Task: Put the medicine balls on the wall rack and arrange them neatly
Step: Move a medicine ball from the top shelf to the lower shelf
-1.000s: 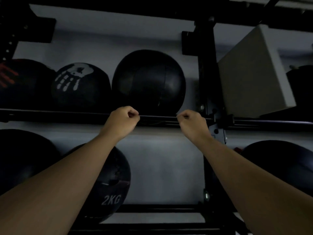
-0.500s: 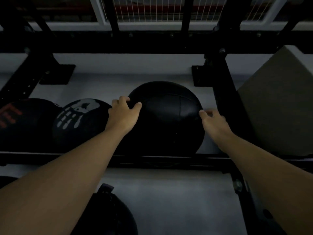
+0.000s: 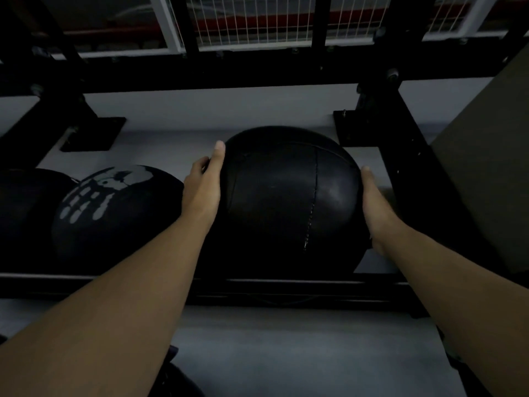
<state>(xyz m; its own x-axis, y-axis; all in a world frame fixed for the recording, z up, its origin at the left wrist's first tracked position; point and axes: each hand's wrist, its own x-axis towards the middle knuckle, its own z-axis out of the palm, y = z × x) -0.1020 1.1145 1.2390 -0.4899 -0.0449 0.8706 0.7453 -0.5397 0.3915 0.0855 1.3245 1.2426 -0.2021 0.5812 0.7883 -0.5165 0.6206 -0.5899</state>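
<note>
A large plain black medicine ball [image 3: 286, 202] with stitched seams sits on the upper shelf of the black wall rack [image 3: 286, 287]. My left hand [image 3: 203, 187] presses flat against its left side and my right hand [image 3: 375, 207] against its right side, so both hold it. To its left rests a black ball with a white handprint [image 3: 114, 207], close to my left wrist. A third dark ball [image 3: 25, 207] lies at the far left, partly cut off. The top of another ball [image 3: 183, 382] shows below my left forearm.
A black rack upright [image 3: 423, 179] stands just right of the held ball, with a grey box [image 3: 486, 184] beyond it. A black crossbeam [image 3: 229, 73] runs overhead, with a wire mesh window [image 3: 272, 18] above. The wall behind is light grey.
My hands rose from loose fists at the shelf rail to the ball's sides and now clasp it. The view has tilted up and moved closer to the shelf.
</note>
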